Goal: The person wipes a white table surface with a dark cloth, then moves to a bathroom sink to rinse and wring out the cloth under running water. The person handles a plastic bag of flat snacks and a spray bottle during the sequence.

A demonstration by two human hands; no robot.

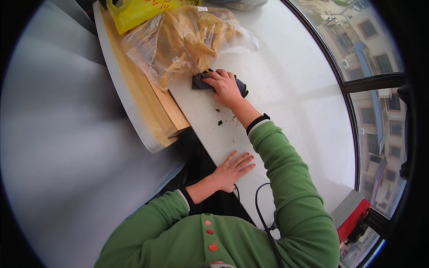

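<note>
My right hand (228,87) presses a bunched dark grey cloth (201,82) with yellow-and-black edging onto a white windowsill (301,124). The fingers are curled over the cloth and hide part of it. Flat on the sill nearer my body lies my left hand (234,169), fingers spread and holding nothing. Between the two hands are dark crumbs (220,123) and a few pale bits. Fine specks dot the surface around the cloth. Just beyond the cloth, a clear plastic bag (191,37) with tan material inside rests on the sill and hangs over its left edge.
A yellow plastic bag (134,15) with red writing stands at the far left. Beside the sill is a wooden board or headboard (147,104). Dark-framed windows (348,87) run along the right. A black cord (259,204) lies near my body, and a red-and-grey box (352,214) sits at lower right.
</note>
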